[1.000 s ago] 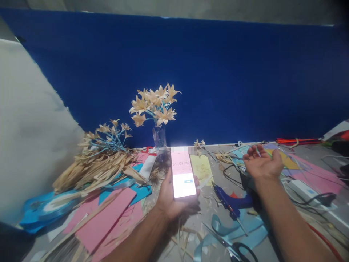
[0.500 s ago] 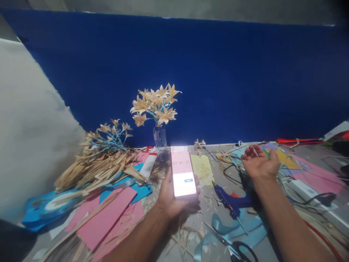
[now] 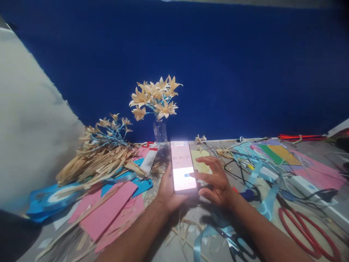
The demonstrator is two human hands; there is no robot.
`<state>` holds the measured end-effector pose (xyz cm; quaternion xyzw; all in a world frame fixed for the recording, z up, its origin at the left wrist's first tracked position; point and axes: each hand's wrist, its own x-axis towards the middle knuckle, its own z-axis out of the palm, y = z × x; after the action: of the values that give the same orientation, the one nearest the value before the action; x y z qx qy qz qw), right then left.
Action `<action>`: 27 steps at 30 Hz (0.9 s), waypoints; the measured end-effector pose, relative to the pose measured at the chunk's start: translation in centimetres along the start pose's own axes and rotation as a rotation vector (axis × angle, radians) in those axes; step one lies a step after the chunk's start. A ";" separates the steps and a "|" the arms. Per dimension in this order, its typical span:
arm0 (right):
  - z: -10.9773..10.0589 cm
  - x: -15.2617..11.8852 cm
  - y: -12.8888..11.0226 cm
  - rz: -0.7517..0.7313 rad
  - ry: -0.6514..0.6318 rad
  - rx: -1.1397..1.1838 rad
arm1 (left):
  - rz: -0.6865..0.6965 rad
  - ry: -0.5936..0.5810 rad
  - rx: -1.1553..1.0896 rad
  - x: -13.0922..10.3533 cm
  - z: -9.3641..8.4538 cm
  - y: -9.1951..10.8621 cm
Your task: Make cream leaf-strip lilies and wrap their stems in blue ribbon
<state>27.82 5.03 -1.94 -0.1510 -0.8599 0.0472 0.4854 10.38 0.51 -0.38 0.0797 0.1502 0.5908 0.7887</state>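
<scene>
A lit smartphone (image 3: 183,163) showing 01:01:07 lies upright in my left hand (image 3: 170,198), whose fingers wrap round its back and sides. My right hand (image 3: 216,182) is at the phone's right edge, fingers apart and bent, with the index fingertip at the blue button on the screen. Whether that fingertip touches the glass I cannot tell. Behind the phone stands a clear glass vase (image 3: 160,133) with cream flowers (image 3: 155,96) on blue stems. Under my right forearm, a blue glue gun (image 3: 247,195) is mostly hidden.
To the left are dried husks (image 3: 92,165), more flowers (image 3: 109,131) and pink sheets (image 3: 109,209). On the right lie red-handled scissors (image 3: 308,227), a white power strip (image 3: 308,189), cables and light blue ribbon (image 3: 268,203). Black-handled scissors (image 3: 237,243) lie in front. A blue panel (image 3: 245,72) rises behind.
My right hand has swung left from the right side of the table to the phone screen, turning from palm up. The left hand still holds the phone. The view has tipped slightly down.
</scene>
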 end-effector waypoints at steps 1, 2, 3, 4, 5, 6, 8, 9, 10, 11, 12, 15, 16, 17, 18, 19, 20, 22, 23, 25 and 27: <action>0.1 0.0 0.1 0.003 -0.005 -0.014 | -0.004 0.000 0.001 0.0 0.0 0.0; 0.1 0.0 0.2 0.004 -0.012 -0.028 | -0.008 -0.001 0.009 0.0 0.0 0.0; 0.1 0.0 0.3 0.000 -0.023 -0.044 | -0.011 -0.001 0.017 0.0 -0.1 0.0; 0.2 0.0 0.4 -0.006 -0.034 -0.057 | -0.010 -0.001 0.021 0.1 -0.2 0.0; 0.2 0.0 0.4 -0.013 -0.039 -0.064 | -0.008 -0.001 0.021 0.1 -0.3 0.0; 0.2 0.0 0.4 -0.015 -0.034 -0.063 | -0.005 -0.002 0.022 0.2 -0.4 0.0; 0.0 0.1 0.3 0.000 0.005 -0.040 | -0.004 -0.003 0.024 0.2 -0.7 0.0; -0.1 0.1 0.3 0.017 0.030 -0.026 | -0.010 -0.002 0.028 0.2 -0.8 0.0; -0.3 0.1 0.4 0.037 0.055 -0.016 | -0.019 0.000 0.038 0.2 -1.0 0.0; -0.5 0.2 0.4 0.059 0.074 -0.013 | -0.032 0.004 0.055 0.2 -1.1 0.0; -0.7 0.2 0.6 0.080 0.087 -0.017 | -0.041 0.007 0.072 0.2 -1.3 0.0; -1.3 0.1 1.3 0.130 0.116 -0.039 | -0.041 0.023 0.115 0.2 -1.5 0.0; -1.4 0.1 1.5 0.143 0.126 -0.045 | -0.042 0.030 0.120 0.1 -1.5 -0.1; -1.5 0.1 1.8 0.153 0.137 -0.049 | -0.047 0.038 0.121 0.1 -1.4 -0.1; -1.6 0.1 2.0 0.160 0.148 -0.052 | -0.054 0.048 0.119 0.0 -1.4 -0.2; -1.6 0.1 2.1 0.167 0.159 -0.056 | -0.065 0.057 0.116 -0.1 -1.3 -0.3; -1.7 0.1 2.3 0.172 0.171 -0.060 | -0.079 0.063 0.114 -0.1 -1.3 -0.3; -1.9 0.3 2.3 0.178 0.197 -0.067 | -0.102 0.058 0.115 -0.2 -1.2 -0.5; -2.0 0.3 2.3 0.179 0.208 -0.067 | -0.110 0.048 0.118 -0.3 -1.2 -0.6; -2.3 0.5 2.2 0.179 0.227 -0.062 | -0.125 0.024 0.129 -0.3 -1.1 -0.8; -2.5 0.6 2.0 0.172 0.231 -0.064 | -0.139 0.018 0.145 -0.3 -0.9 -0.9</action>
<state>30.11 6.93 -0.58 -0.2438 -0.7831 0.0436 0.5704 10.83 -0.12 -1.46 0.1205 0.2049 0.5229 0.8186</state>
